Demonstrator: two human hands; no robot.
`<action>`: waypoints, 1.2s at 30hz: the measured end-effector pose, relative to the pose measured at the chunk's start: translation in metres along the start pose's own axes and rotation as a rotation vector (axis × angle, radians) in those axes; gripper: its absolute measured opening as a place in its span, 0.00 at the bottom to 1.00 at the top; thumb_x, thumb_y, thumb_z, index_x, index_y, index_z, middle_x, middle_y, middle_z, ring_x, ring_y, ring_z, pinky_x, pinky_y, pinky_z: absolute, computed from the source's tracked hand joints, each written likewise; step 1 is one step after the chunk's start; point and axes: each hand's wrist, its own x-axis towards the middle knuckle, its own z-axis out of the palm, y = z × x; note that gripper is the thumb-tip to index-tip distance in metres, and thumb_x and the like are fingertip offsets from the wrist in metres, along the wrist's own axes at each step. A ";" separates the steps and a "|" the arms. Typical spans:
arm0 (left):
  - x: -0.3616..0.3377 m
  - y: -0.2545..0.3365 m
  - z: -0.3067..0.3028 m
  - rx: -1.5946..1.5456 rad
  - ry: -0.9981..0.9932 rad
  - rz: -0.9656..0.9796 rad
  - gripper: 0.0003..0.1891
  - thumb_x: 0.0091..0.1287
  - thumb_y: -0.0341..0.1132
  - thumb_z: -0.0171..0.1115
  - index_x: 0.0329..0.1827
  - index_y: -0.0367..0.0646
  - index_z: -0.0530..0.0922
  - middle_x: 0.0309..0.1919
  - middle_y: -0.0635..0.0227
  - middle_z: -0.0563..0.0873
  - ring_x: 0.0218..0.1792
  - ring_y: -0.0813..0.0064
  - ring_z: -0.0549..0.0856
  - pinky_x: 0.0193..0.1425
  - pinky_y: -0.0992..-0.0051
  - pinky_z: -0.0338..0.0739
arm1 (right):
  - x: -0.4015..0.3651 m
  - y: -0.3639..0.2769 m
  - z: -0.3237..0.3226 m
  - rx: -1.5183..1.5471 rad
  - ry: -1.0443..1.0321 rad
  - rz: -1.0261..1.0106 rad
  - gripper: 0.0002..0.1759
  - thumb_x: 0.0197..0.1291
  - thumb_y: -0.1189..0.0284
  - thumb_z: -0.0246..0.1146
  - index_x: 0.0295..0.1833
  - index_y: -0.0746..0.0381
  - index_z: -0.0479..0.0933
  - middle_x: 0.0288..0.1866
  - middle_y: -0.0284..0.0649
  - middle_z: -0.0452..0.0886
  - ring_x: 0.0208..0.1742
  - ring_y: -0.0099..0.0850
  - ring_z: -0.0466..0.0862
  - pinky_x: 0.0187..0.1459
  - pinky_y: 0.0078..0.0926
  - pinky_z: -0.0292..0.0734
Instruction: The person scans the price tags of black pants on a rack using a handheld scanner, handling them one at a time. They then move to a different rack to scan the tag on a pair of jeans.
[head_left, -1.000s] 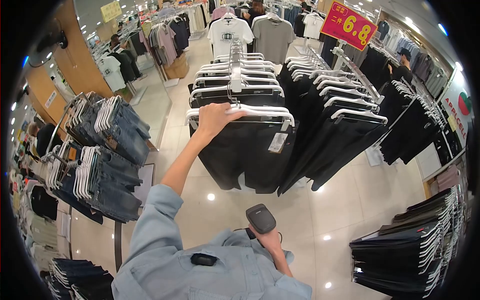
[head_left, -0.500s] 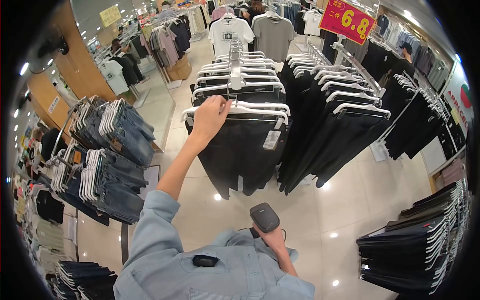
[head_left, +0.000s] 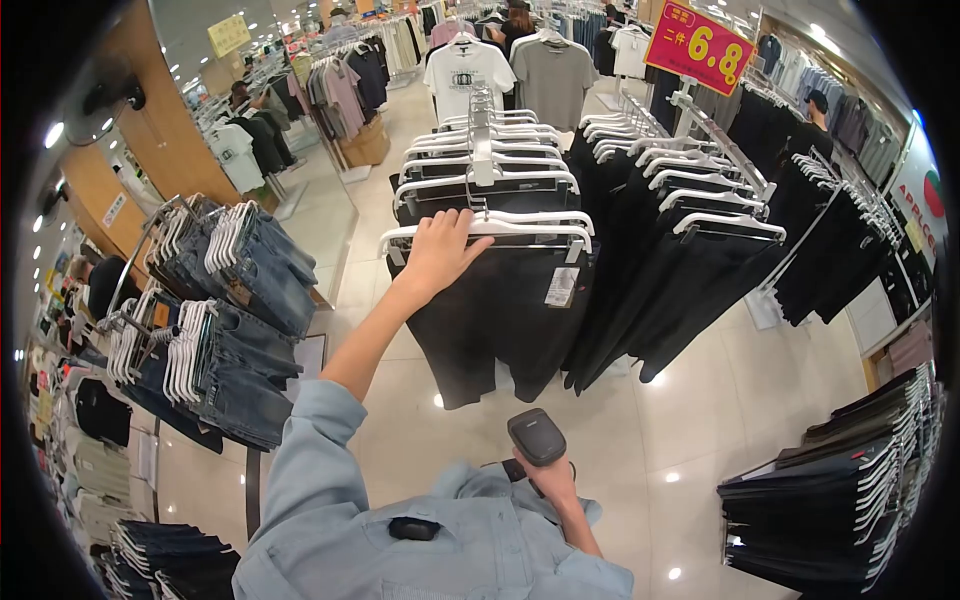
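Observation:
My left hand [head_left: 438, 252] is closed over the white hanger [head_left: 515, 222] at the front of the middle rack, gripping it left of its metal hook. Black trousers [head_left: 490, 310] hang from this hanger by its clips, with a white tag [head_left: 562, 287] near the waistband on the right. Low in front of my body, my right hand [head_left: 548, 475] is wrapped round a dark grey handheld scanner [head_left: 537, 437]. The scanner's broad head points up and forward, while its handle is mostly hidden.
More black trousers [head_left: 680, 260] hang on white hangers to the right. Denim shorts [head_left: 245, 375] crowd a rack at left, and dark garments [head_left: 810, 500] fill another at lower right. A red price sign [head_left: 700, 45] stands above the racks. A person [head_left: 815, 125] is at the far right.
My left hand has shifted from beside the hook onto the hanger's left arm. The front hanger and trousers have moved slightly right and down in view. The scanner stays in my right hand.

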 end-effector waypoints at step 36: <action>0.015 -0.006 -0.025 -0.327 0.140 -0.139 0.13 0.75 0.37 0.60 0.53 0.37 0.83 0.42 0.57 0.88 0.46 0.52 0.87 0.51 0.57 0.81 | 0.007 0.007 0.022 -0.014 -0.187 -0.036 0.16 0.62 0.63 0.77 0.47 0.62 0.84 0.33 0.32 0.85 0.34 0.23 0.81 0.40 0.27 0.78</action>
